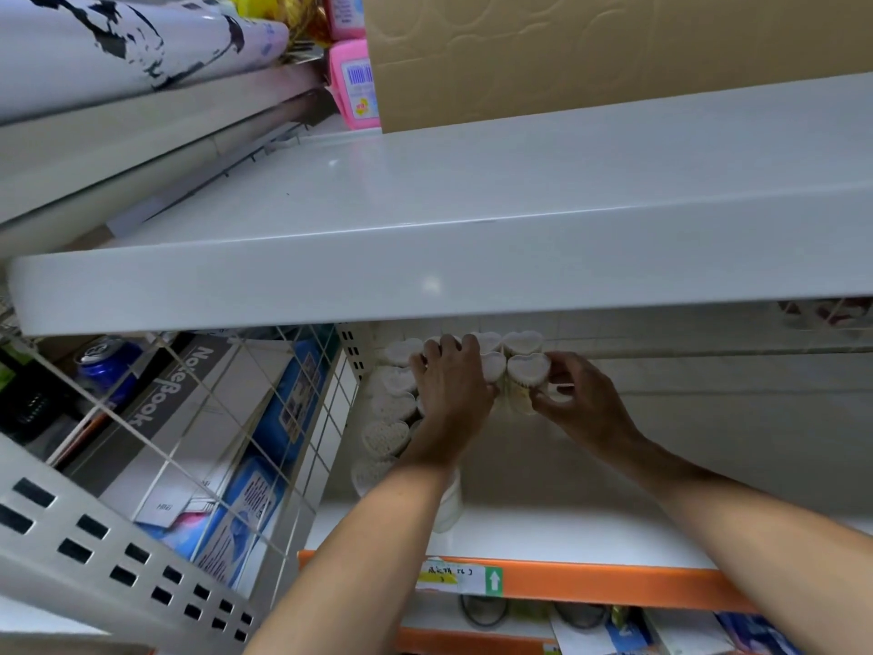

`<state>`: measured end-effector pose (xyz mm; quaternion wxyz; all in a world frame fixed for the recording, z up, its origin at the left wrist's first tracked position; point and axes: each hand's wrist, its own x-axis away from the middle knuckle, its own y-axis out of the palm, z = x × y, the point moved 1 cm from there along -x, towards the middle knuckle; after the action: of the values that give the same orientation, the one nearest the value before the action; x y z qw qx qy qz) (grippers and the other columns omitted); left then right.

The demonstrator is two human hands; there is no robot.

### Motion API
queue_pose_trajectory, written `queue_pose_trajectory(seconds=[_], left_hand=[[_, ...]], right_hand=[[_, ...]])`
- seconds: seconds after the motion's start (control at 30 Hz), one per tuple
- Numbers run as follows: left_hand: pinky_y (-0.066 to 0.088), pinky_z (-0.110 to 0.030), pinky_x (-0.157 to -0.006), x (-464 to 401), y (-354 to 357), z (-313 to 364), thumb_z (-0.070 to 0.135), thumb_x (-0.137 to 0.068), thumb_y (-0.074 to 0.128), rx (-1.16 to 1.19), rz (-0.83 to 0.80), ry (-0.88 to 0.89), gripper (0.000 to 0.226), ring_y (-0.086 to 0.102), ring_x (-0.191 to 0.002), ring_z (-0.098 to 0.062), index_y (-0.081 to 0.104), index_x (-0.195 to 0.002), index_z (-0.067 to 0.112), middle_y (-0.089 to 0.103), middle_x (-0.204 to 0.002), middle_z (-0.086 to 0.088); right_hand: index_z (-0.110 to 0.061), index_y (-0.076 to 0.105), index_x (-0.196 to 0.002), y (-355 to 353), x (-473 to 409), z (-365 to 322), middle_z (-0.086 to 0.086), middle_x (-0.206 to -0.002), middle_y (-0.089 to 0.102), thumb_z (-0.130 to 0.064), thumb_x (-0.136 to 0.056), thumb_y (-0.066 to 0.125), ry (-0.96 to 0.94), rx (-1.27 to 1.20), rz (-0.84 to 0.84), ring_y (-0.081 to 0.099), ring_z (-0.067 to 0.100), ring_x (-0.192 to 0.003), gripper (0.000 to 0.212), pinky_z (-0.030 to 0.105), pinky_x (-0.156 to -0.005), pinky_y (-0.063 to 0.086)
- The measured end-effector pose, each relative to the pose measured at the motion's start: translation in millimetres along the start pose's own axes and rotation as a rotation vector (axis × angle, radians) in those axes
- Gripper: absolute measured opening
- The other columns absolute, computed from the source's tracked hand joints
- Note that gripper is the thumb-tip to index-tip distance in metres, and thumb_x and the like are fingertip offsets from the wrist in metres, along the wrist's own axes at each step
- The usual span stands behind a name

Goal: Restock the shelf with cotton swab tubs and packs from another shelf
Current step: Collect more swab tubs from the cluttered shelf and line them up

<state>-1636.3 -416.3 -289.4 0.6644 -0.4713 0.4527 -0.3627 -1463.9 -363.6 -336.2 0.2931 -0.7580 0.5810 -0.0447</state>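
Heart-shaped clear cotton swab tubs stand in rows at the back left of a white shelf [543, 527] with an orange front edge. My left hand [453, 390] rests over the stacked tubs, fingers curled on a tub in the upper row [493, 366]. My right hand [581, 399] pinches the side of the rightmost heart tub [529, 371], which stands on another tub. A column of more tubs [385, 437] runs forward along the shelf's left side.
A grey shelf board [472, 238] hangs low just above my hands. A wire grid divider [264, 418] borders the left, with notebook boxes and a blue can behind it. A cardboard box and pink packs sit on top. Items lie on the shelf below.
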Motion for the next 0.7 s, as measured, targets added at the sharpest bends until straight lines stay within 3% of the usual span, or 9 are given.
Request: queue_pose_trajectory(seconds=[0.1, 0.27, 0.4, 0.5, 0.57, 0.63, 0.7], left_hand=[[0.031, -0.044, -0.096, 0.8, -2.5, -1.7, 0.047, -0.077, 0.070, 0.012, -0.015, 0.011, 0.057, 0.042, -0.117, -0.029, 0.052, -0.124, 0.021, 0.053, -0.125, -0.005], [0.033, -0.045, -0.094, 4.1, -15.6, 11.8, 0.055, -0.072, 0.064, 0.024, -0.034, 0.011, 0.063, 0.043, -0.114, -0.030, 0.052, -0.122, 0.018, 0.054, -0.120, -0.006], [0.034, -0.042, -0.091, 10.2, -28.7, 46.1, 0.044, -0.077, 0.059, 0.156, 0.029, 0.138, 0.049, 0.046, -0.113, -0.029, 0.055, -0.118, 0.017, 0.056, -0.117, -0.006], [0.039, -0.039, -0.090, 17.8, -33.6, 80.5, 0.033, -0.083, 0.057, 0.223, 0.023, 0.258, 0.036, 0.049, -0.113, -0.028, 0.060, -0.114, 0.016, 0.059, -0.117, -0.006], [0.044, -0.038, -0.089, 25.0, -33.5, 103.9, 0.030, -0.085, 0.056, 0.233, 0.010, 0.331, 0.027, 0.053, -0.109, -0.028, 0.064, -0.107, 0.015, 0.062, -0.113, -0.007], [0.047, -0.037, -0.089, 33.8, -29.7, 124.6, 0.030, -0.088, 0.054, 0.259, -0.029, 0.391, 0.025, 0.057, -0.106, -0.026, 0.066, -0.105, 0.017, 0.064, -0.111, -0.006], [0.048, -0.037, -0.090, 42.4, -22.2, 142.8, 0.032, -0.090, 0.053, 0.314, -0.088, 0.416, 0.025, 0.059, -0.106, -0.027, 0.065, -0.107, 0.018, 0.065, -0.112, -0.006]], right_hand=[[-0.014, 0.060, -0.126, 1.1, 1.6, -0.2, -0.001, -0.116, 0.067, -0.017, -0.075, 0.081, 0.024, -0.014, 0.004, 0.064, 0.005, -0.101, 0.056, 0.016, -0.085, 0.051], [-0.014, 0.044, -0.143, -0.1, 10.3, 0.8, 0.004, -0.128, 0.056, -0.020, -0.074, 0.083, 0.096, 0.046, -0.048, 0.056, 0.015, -0.113, 0.079, 0.034, -0.096, 0.052], [-0.011, 0.046, -0.143, -18.2, 25.3, 1.0, 0.004, -0.130, 0.055, -0.024, -0.081, 0.079, 0.142, 0.122, -0.077, 0.057, 0.016, -0.115, 0.071, 0.037, -0.100, 0.050], [-0.012, 0.061, -0.127, -46.3, 35.4, 6.4, 0.002, -0.115, 0.067, -0.018, -0.084, 0.073, 0.166, 0.160, -0.102, 0.066, 0.016, -0.101, 0.045, 0.023, -0.081, 0.054], [-0.016, 0.066, -0.117, -69.6, 42.2, 12.2, -0.004, -0.102, 0.071, -0.020, -0.085, 0.072, 0.233, 0.162, -0.112, 0.068, 0.008, -0.088, 0.032, 0.009, -0.063, 0.046], [-0.021, 0.066, -0.113, -94.0, 50.4, 18.1, -0.007, -0.098, 0.071, -0.025, -0.088, 0.072, 0.301, 0.168, -0.116, 0.066, 0.001, -0.083, 0.026, 0.006, -0.058, 0.042], [-0.018, 0.067, -0.113, -117.5, 57.9, 25.8, -0.002, -0.098, 0.072, -0.023, -0.089, 0.072, 0.363, 0.165, -0.117, 0.067, 0.005, -0.082, 0.025, 0.012, -0.060, 0.046]])
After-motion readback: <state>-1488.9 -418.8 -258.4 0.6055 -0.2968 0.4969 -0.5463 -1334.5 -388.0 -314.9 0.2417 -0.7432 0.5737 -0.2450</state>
